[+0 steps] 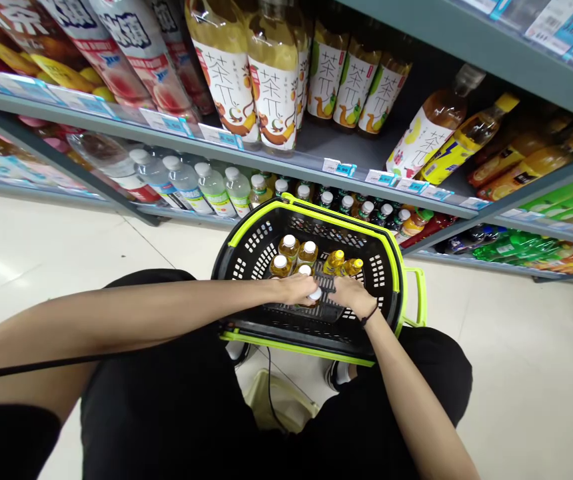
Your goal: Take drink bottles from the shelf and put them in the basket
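My left hand (296, 289) touches a white-capped bottle (316, 294) in the black basket (341, 219). My right hand (351, 295) is in there too, near two yellow-capped bottles (335, 260). Full drink shelves (336, 143) stand in front of me.

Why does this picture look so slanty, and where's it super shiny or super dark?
Head view: the shelf edge slants, perhaps from a tilted wide-angle camera; head view, far left: the floor has a whitish glare; head view, bottom: the black trousers lose nearly all detail in darkness; head view, middle: the basket looks fairly clear.
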The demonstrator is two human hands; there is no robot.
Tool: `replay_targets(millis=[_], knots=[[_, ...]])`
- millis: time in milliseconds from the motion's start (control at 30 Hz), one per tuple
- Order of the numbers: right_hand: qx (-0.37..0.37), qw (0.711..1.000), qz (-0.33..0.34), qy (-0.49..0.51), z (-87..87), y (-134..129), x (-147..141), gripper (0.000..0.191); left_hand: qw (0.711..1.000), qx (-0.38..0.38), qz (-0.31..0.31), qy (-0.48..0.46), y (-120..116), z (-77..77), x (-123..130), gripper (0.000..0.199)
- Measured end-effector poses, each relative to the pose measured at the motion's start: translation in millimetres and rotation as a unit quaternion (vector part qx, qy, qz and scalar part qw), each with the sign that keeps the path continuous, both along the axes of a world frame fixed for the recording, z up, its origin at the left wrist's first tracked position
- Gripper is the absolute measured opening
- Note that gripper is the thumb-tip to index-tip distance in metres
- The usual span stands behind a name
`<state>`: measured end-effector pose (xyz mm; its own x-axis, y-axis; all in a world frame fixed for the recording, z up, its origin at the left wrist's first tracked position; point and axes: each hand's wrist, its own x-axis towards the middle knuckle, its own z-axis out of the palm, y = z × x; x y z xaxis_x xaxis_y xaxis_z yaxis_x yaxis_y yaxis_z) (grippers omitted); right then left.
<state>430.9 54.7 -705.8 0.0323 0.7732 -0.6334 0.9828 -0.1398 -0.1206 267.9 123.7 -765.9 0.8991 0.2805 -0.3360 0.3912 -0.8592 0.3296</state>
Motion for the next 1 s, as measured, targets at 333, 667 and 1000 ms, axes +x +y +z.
replay_targets(millis=[333, 667, 1000], knots=[[-0.034, 0.996, 0.045, 0.064, -28.6, -1, -22, 0.037, 0.997, 0.040, -0.060, 0.027, 3, -23.2, -15, 0.005], [-0.007, 0.991, 0.078, 0.111, -48.6, -12, -36, 0.031, 0.998, 0.040, -0.031, 0.040, 7, -22.8, -3, 0.017], [0.018, 0.991, 0.092, 0.100, -37.4, -5, -30, 0.033, 0.991, 0.081, 0.050, 0.090, 44, 3.9, 18, 0.047]])
